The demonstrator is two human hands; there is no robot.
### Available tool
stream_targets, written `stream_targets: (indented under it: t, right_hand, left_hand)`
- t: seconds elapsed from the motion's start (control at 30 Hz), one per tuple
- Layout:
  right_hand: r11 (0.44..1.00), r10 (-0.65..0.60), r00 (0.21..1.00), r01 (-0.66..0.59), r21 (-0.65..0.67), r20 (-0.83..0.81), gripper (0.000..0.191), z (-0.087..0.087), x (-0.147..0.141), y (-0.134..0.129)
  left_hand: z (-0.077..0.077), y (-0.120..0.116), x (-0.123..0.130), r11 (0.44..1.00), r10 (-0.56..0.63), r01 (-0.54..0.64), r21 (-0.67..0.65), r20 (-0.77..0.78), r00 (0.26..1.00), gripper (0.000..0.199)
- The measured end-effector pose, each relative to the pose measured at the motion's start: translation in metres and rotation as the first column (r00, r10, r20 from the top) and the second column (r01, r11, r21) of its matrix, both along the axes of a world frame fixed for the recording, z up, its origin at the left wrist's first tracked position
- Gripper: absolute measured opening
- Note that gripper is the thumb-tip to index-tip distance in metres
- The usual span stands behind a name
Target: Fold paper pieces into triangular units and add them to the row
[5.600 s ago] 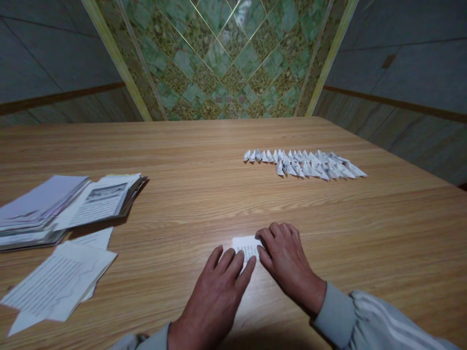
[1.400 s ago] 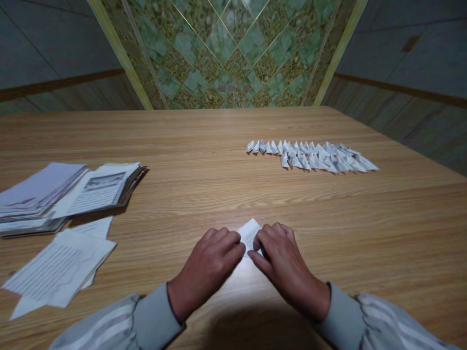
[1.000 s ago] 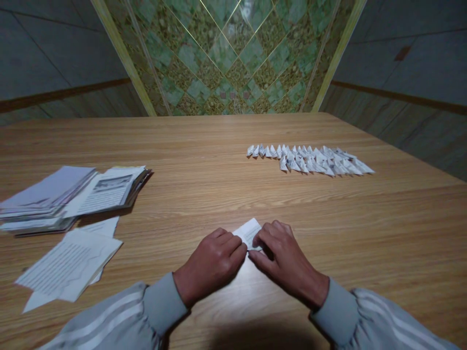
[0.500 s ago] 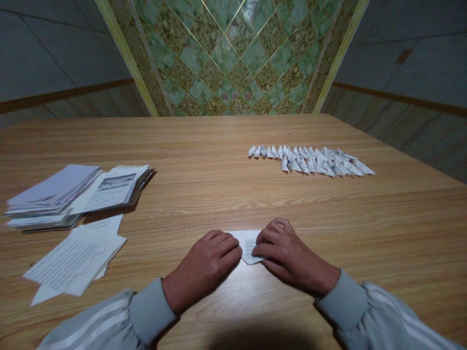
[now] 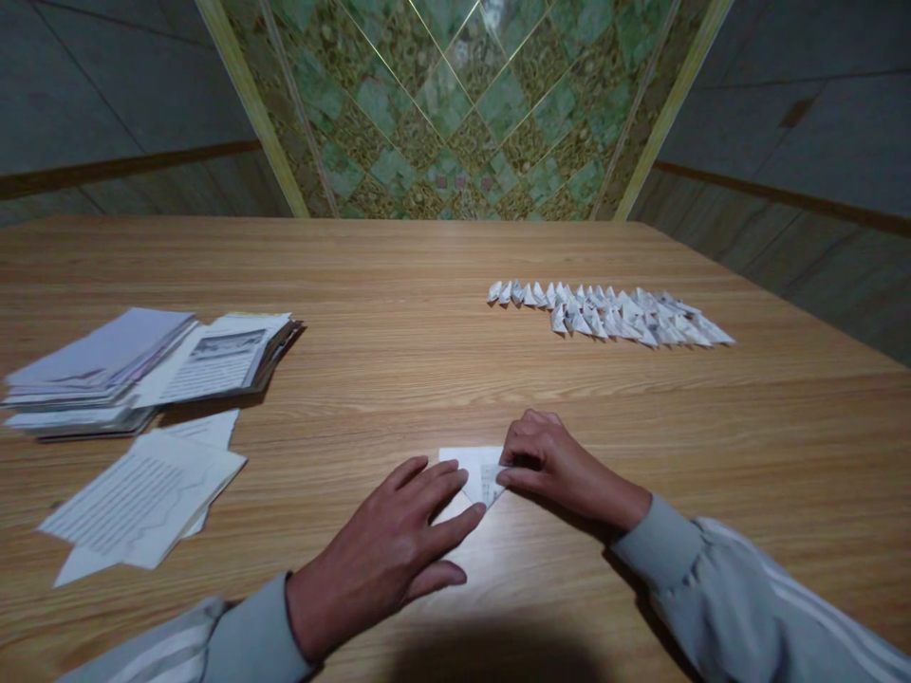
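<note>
A small folded sheet of white paper [image 5: 470,459] with a printed patch lies flat on the table in front of me. My left hand [image 5: 388,531] is spread, its fingertips resting on the paper's left and lower edges. At the paper's right side, my right hand [image 5: 551,467] pinches the edge between thumb and fingers. Part of the paper's right end is hidden behind those fingers.
On the wooden table [image 5: 370,360], several small folded paper pieces [image 5: 604,313] stand in two rows at the back right. A stack of papers and booklets [image 5: 106,360] lies at the left, with loose printed sheets [image 5: 146,493] nearer me. A tiled wall [image 5: 455,114] rises behind.
My left hand has opened, its fingers spreading and its palm drawing back toward me. My right hand has closed into a pinch at the paper's right edge. More of the paper shows now.
</note>
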State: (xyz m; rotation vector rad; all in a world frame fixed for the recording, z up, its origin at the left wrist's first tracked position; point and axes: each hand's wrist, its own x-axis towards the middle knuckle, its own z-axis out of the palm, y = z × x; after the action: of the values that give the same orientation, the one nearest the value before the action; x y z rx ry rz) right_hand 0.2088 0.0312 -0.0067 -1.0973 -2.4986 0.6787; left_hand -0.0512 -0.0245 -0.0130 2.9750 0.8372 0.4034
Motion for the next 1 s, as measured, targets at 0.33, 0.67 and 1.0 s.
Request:
stream_targets:
  t: [0.33,0.67,1.0]
  right_hand:
    - [0.990,-0.140,0.989,0.140,0.012,0.044,0.018,-0.002,-0.011,-0.005]
    - [0.988,-0.155,0.986,0.155,-0.002,0.060,0.018,-0.002,-0.013,-0.006]
    - [0.985,-0.164,0.985,0.161,0.061,0.046,0.020,-0.006,-0.010,-0.008]
  left_hand:
    - [-0.012,-0.008,-0.001,0.996,0.056,-0.053,-0.071,0.040,0.998,0.058]
    - [-0.016,-0.015,0.010,0.984,0.123,-0.123,-0.131,-0.007,0.992,0.086]
    - [-0.020,-0.017,0.010,0.988,0.139,-0.140,-0.065,-0.031,0.990,0.088]
